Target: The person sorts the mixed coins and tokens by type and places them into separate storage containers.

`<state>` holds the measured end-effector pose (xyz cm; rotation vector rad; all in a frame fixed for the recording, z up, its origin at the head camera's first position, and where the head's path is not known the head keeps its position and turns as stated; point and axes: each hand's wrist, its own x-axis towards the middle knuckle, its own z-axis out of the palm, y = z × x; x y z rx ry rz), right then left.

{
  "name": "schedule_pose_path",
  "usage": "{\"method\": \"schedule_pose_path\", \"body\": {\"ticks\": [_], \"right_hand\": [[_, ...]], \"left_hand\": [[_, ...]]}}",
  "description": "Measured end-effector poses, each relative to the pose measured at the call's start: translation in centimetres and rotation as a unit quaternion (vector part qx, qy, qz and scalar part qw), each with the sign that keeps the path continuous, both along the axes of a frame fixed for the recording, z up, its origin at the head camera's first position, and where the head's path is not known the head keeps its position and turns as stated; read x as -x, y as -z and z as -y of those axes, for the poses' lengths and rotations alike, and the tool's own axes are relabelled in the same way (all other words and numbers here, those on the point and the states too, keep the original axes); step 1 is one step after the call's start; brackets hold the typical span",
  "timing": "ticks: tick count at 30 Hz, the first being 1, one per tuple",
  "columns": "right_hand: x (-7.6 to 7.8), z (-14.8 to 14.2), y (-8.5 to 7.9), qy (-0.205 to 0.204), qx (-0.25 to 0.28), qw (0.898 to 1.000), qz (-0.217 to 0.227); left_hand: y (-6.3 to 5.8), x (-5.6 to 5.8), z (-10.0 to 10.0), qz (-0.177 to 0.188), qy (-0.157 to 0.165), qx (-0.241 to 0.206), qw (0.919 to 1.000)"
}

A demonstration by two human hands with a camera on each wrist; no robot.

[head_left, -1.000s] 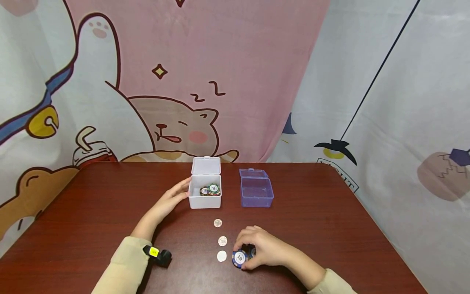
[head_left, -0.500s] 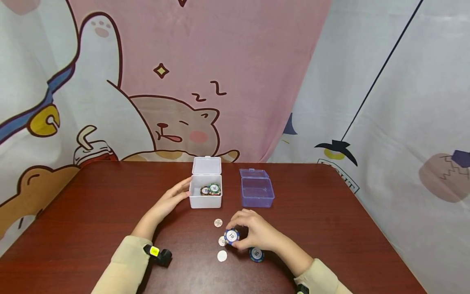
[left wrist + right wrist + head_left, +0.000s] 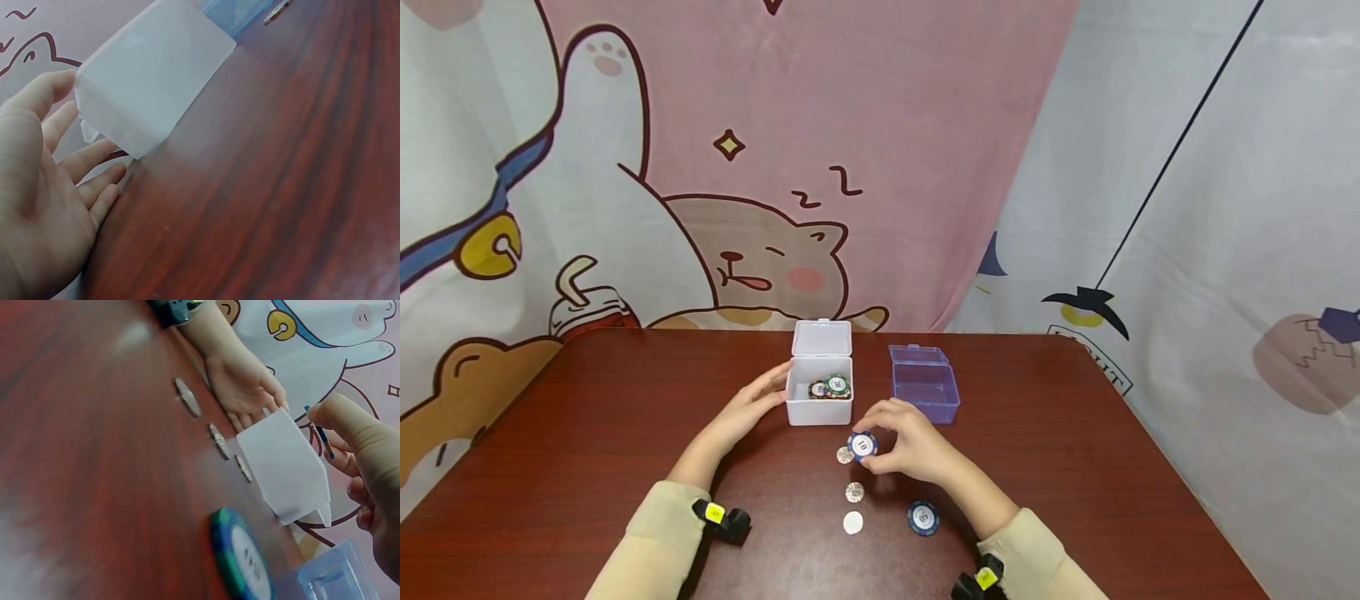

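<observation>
Currently pinched chip: a blue chip (image 3: 862,446) marked 10, lifted clear of the tabletop (image 3: 760,542).
Right-hand grip: the right hand (image 3: 917,443) holds the rim between thumb and fingertips, spread to just the chip's breadth.
Chip's lie: a round disc, so no long axis to speak of; its face is towards the head camera, and the right wrist view catches it edge-on.
Chip to white box: just in front of the white box (image 3: 820,412), slightly right of its middle, so the box's mouth lies ahead and a little left of the grip.
Nearer hand: the right has the chip; the left hand (image 3: 748,410) is nearer the box, fingers extended along its left wall, touching without wrapping round it.
Inside the white box: chips, including a green chip (image 3: 837,386).
Coins: three coins (image 3: 854,492) in a rough row; the pinched chip overlaps the farthest in the head view.
Second chip: a loose chip (image 3: 923,518), flat near the right forearm.
Purple box: the purple box (image 3: 921,385) stands right of the white one, apart.
</observation>
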<state>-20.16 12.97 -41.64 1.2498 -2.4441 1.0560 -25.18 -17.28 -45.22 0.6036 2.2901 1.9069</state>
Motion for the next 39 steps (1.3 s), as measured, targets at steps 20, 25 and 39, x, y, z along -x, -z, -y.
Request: {"method": "schedule_pose_path", "body": {"ticks": [20, 25, 39], "right_hand": [[4.7, 3.3, -1.6, 0.086, 0.047, 0.995, -0.022], [5.6, 3.9, -1.6, 0.106, 0.041, 0.994, -0.001], [7.8, 5.4, -1.1, 0.159, -0.002, 0.987, 0.023]], "left_hand": [[-0.1, 0.0, -0.1, -0.001, 0.001, 0.003, 1.0], [-0.2, -0.1, -0.1, 0.001, -0.001, 0.005, 1.0], [-3.0, -1.8, -0.6, 0.006, 0.003, 0.009, 0.9999]]}}
